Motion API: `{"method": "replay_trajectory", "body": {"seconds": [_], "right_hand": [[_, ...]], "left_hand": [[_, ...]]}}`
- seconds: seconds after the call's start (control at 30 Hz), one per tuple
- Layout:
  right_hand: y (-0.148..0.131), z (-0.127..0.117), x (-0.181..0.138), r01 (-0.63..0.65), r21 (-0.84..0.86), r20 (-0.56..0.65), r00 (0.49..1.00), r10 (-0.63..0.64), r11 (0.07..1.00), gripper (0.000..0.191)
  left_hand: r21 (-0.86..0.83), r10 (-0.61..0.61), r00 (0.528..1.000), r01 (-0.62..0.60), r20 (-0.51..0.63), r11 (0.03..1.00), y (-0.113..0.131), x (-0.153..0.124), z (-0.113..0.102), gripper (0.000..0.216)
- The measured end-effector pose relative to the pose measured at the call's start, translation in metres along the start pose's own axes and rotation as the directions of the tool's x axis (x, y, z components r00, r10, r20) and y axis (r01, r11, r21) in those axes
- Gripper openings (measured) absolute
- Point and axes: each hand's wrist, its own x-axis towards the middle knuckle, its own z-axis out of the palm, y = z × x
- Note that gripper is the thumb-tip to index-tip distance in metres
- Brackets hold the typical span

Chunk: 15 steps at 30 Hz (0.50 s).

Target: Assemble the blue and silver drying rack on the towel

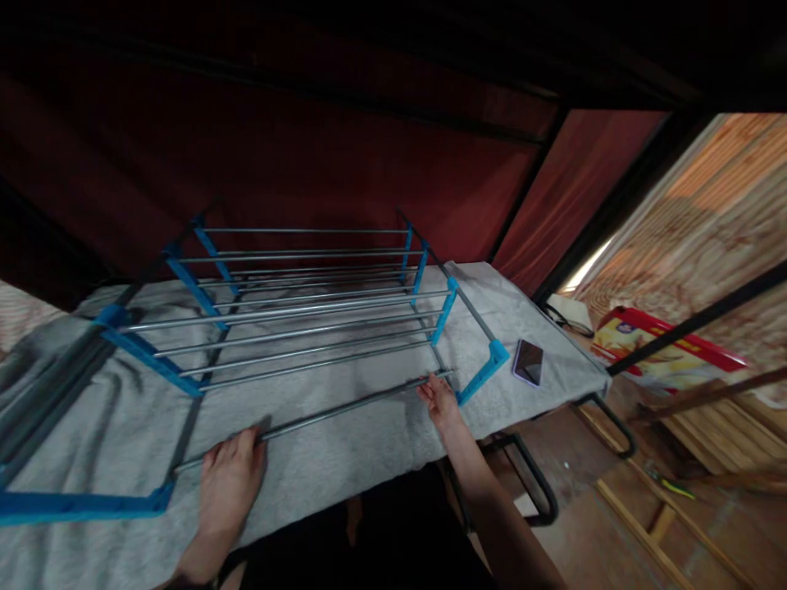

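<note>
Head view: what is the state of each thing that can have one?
rack: partly built, resting on the cloth.
loose rod: lying on the cloth, held.
left hand: closed on the loose rod.
right hand: fingertips touching the loose rod.
phone: flat on the cloth, screen dark.

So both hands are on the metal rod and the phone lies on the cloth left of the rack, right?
No: the head view shows the phone on the cloth right of the rack, not left. The left hand and right hand are on the metal rod.

Bedroom: curtained bunk bed.
</note>
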Motion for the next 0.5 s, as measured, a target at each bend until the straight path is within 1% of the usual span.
{"method": "replay_trajectory", "body": {"seconds": [0.1,0.17,0.3,0.5], "right_hand": [[0.004,-0.001,0.001,-0.012,-0.012,0.006,1.000,0.013,1.000,0.032],[0.007,-0.002,0.000,-0.022,-0.024,0.024,0.999,0.023,0.999,0.028],[0.011,-0.006,-0.002,-0.015,-0.041,0.043,0.999,0.017,0.999,0.022],[0.013,-0.011,-0.004,0.016,-0.008,0.083,0.996,-0.016,1.000,0.030]], "left_hand": [[0.045,0.005,1.000,-0.004,-0.024,0.999,0.000,-0.002,-0.002,0.032],[0.067,0.016,0.999,-0.013,-0.042,0.998,0.000,-0.004,-0.004,0.033],[0.042,0.046,0.998,-0.044,-0.053,0.998,-0.001,-0.006,-0.006,0.035],[-0.026,0.113,0.992,-0.114,-0.056,0.993,-0.002,-0.005,0.000,0.038]]}}
